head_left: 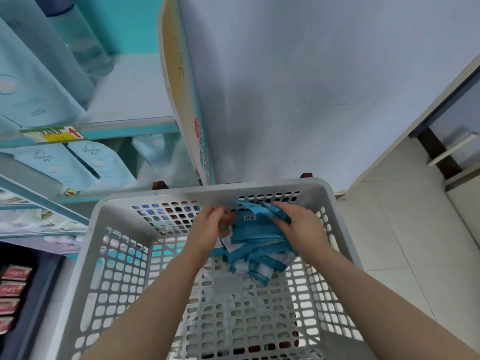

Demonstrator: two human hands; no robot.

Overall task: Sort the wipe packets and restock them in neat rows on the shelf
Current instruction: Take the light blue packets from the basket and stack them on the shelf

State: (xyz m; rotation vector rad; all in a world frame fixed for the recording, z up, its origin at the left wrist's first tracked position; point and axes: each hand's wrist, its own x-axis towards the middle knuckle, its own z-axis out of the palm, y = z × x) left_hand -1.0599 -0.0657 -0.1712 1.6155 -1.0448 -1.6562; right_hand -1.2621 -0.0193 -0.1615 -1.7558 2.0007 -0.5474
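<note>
Early going, I judge: the left hand (207,227) and right hand (298,227) both grip a loose bunch of teal packets (257,240) by the basket's (259,189) far wall, apparently sorting. The shelf (130,100) shows bare board, so all the rows are yet to do.

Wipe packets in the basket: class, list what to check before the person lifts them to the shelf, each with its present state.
1. Left hand and right hand both grip the wipe packets: ok.
2. Packets squared into an even stack: not ok, they fan out.
3. All packets facing one way: cannot tell.
4. Bundle above the basket rim: not ok, it sits inside.
5. Bare space on the shelf: ok, beside the bottle.
</note>
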